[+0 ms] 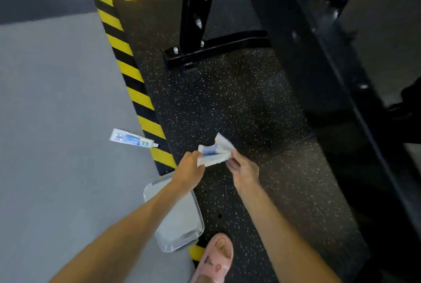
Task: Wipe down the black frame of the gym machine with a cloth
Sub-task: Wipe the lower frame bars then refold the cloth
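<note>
The only print in view is on the tube [133, 139] lying on the grey floor [57, 112] at centre left: blue and green marks, too blurred to read. The pink slipper [215, 257] at the bottom edge carries dark marks that are just as unclear. The cloth [215, 151] is white with blue patches, crumpled and partly folded. It sits just below the middle of the frame, pinched from both sides: the left hand [190, 170] grips its left edge with curled fingers, and the right hand [243, 168] nips its right edge between thumb and fingertips. The black frame [319, 59] fills the upper right — thick glossy beams studded with silver bolts, with a low bar bolted down on the speckled mat [227, 105]. The cloth is well apart from it. Yellow-and-black tape [127, 55] edges the mat, and a pale tray [182, 221] lies across that edge under the left forearm.
</note>
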Demonstrator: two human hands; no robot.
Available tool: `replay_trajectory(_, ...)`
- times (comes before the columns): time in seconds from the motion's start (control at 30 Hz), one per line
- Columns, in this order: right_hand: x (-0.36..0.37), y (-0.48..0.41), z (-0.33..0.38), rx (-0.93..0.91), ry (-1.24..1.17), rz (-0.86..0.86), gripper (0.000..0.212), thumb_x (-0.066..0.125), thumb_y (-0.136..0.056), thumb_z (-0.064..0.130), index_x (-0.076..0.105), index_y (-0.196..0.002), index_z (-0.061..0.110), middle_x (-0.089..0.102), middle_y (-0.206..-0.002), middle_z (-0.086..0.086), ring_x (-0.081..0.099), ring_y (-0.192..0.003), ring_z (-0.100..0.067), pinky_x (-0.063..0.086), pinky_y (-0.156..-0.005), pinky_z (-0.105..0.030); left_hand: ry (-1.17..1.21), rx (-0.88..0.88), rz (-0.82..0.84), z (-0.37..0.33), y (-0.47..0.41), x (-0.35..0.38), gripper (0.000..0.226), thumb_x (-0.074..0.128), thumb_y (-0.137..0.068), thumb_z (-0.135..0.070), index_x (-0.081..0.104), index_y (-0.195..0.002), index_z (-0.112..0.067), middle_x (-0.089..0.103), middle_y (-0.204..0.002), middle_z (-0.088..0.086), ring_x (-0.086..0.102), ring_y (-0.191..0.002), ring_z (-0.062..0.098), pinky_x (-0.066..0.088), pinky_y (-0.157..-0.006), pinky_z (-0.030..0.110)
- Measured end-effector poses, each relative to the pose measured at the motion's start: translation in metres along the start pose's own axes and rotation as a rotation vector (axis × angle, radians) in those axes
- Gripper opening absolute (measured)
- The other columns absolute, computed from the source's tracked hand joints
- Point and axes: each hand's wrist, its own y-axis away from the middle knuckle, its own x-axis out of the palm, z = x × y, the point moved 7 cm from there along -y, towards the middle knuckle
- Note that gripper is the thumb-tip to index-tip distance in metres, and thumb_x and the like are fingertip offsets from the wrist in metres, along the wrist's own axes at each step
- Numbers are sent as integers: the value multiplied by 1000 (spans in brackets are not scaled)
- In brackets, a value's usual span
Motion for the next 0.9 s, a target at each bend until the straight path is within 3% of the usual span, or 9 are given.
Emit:
replay_trajectory(0.17, 44, 161, 38, 115, -196, 169, 8, 57, -91, -2, 63, -86, -3, 65, -84, -16, 66, -73, -21, 54, -72, -33, 357, -143, -74, -47, 108, -116, 26, 48, -100, -23, 57, -115, -4, 60, -106, 13, 56, -99, 27, 45, -70, 24)
replay_trajectory(0.27, 60, 255, 77, 114, -211, 270, 9, 52, -92, -2, 60, -91, 3, 62, -87, -16, 65, -67, -20, 55, -55, -27, 528, -195, 4, -100, 173, -174, 28, 45, -101, -29, 54, -114, -6, 55, -107, 10, 51, -95, 17, 44, -70, 20)
replay_trajectory(0.37, 61, 338, 118, 82, -237, 329, 24, 47, -92, -8, 56, -98, 13, 60, -92, -18, 60, -79, -29, 53, -53, -32, 337, -171, 212, -160, 235, -213, 38, 53, -95, -43, 58, -118, -13, 57, -111, 2, 51, -104, 15, 40, -82, 25)
replay_trajectory(0.47, 49, 405, 158, -2, -259, 360, 31, 37, -93, -11, 54, -103, 12, 57, -97, -18, 58, -81, -26, 49, -66, -38, 247, -117, 460, -220, 297, -231, 53, 48, -92, -56, 55, -127, -18, 59, -123, -3, 51, -120, 12, 40, -96, 25)
replay_trajectory(0.57, 24, 449, 187, -95, -314, 350, 34, 30, -94, -12, 54, -102, 11, 59, -105, -18, 60, -87, -28, 49, -74, -41, 177, -120, 608, -254, 340, -229, 79, 37, -87, -72, 37, -145, -19, 45, -145, -1, 40, -135, 18, 22, -115, 44)
replay_trajectory(0.63, 7, 472, 196, -115, -329, 360, 31, 31, -99, -4, 58, -101, 10, 62, -104, -17, 65, -86, -25, 55, -71, -36, 174, -87, 678, -278, 368, -223, 69, 29, -94, -63, 33, -146, -18, 44, -144, -1, 40, -134, 14, 18, -117, 46)
replay_trajectory(0.7, 1, 491, 198, -91, -307, 432, 27, 36, -103, 13, 62, -103, 10, 68, -101, -13, 70, -85, -18, 58, -71, -29, 201, -21, 678, -295, 378, -216, 46, 34, -102, -41, 34, -142, -22, 51, -129, -10, 52, -114, -7, 31, -110, 25)
replay_trajectory(0.77, -14, 508, 199, -101, -329, 449, 24, 41, -103, 17, 64, -104, 9, 70, -99, -9, 70, -86, -14, 57, -75, -27, 184, 77, 661, -314, 390, -203, 39, 36, -103, -33, 36, -140, -20, 54, -117, -13, 56, -94, -14, 38, -89, 10)
replay_trajectory(0.9, -51, 527, 194, -77, -436, 370, 19, 42, -97, -4, 57, -97, 7, 70, -80, -10, 69, -66, -16, 57, -59, -26, 41, 78, 672, -309, 407, -174, 81, 40, -82, -76, 41, -142, -22, 48, -142, -2, 45, -126, 14, 28, -103, 35)
